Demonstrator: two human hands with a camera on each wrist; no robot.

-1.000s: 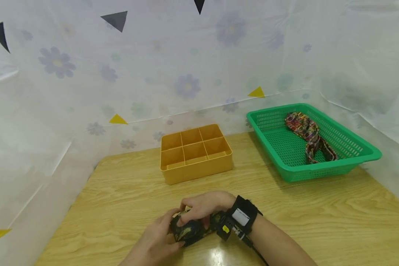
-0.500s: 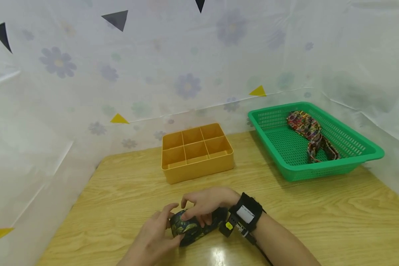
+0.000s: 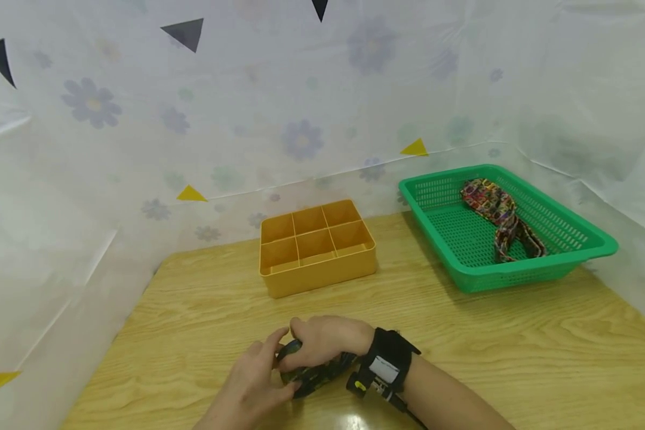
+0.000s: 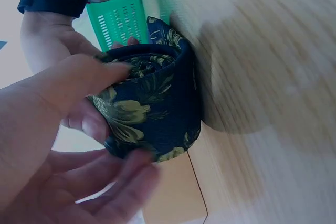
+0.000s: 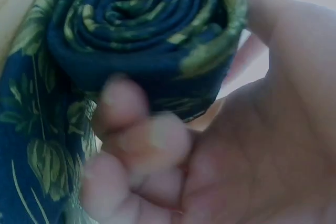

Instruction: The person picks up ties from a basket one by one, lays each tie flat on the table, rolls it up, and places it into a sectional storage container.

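A navy necktie with yellow-green flowers [image 3: 314,378] lies partly rolled up near the table's front. Its coil shows on end in the right wrist view, the necktie's loose length [image 5: 39,145] trailing off to the left. My left hand [image 3: 247,377] holds the roll by its two ends, thumb at the near edge and fingers at the far one. In the left wrist view the thumb lies over the coil's rim [image 4: 170,69]. My right hand [image 3: 328,341] grips the roll from above, its thumb across the top and fingers curled beneath. It hides much of the roll in the head view.
A yellow six-part organizer box [image 3: 322,278] stands behind the hands. At the back right is a green mesh basket [image 3: 516,278] holding a multicolored patterned necktie [image 3: 489,200]. A cable runs from the black right wristband [image 3: 389,361]. A white flowered sheet [image 3: 301,89] surrounds the table [image 3: 193,310].
My right hand lifted slightly and has come down over the roll again, covering more of it. The left fingers opened wider and stay spread along the roll. Box and basket are unmoved.
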